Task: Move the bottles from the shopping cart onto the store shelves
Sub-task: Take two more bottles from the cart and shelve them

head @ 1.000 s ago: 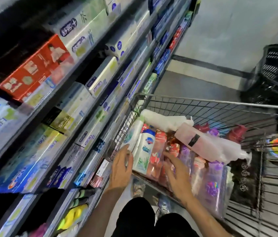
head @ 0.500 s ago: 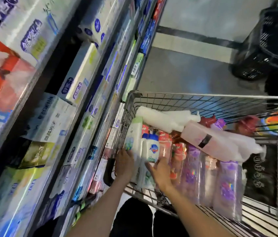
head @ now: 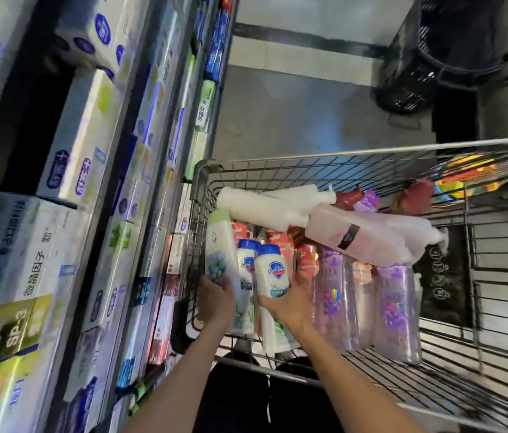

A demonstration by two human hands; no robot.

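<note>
A wire shopping cart [head: 309,157] holds several bottles. My left hand [head: 215,300] grips a white bottle with a green cap [head: 220,245] at the cart's left side. My right hand [head: 290,303] holds a white bottle with a blue cap [head: 271,270], lifted a little above its twin [head: 246,264] beside it. Purple bottles [head: 398,310] stand to the right. White and pale pink pump bottles [head: 355,235] lie across the top of the load. The store shelves [head: 140,170] run along the left, packed with boxes.
A black plastic basket [head: 434,64] stands on the grey floor beyond the cart. A colourful packet [head: 477,173] hangs at the cart's far right corner. Dark trousers show below, between my arms. The shelf edge nearly touches the cart's left side.
The view has tilted down and closer to the cart. My left hand has closed round the green-capped bottle; my right hand has taken and raised a blue-capped bottle.
</note>
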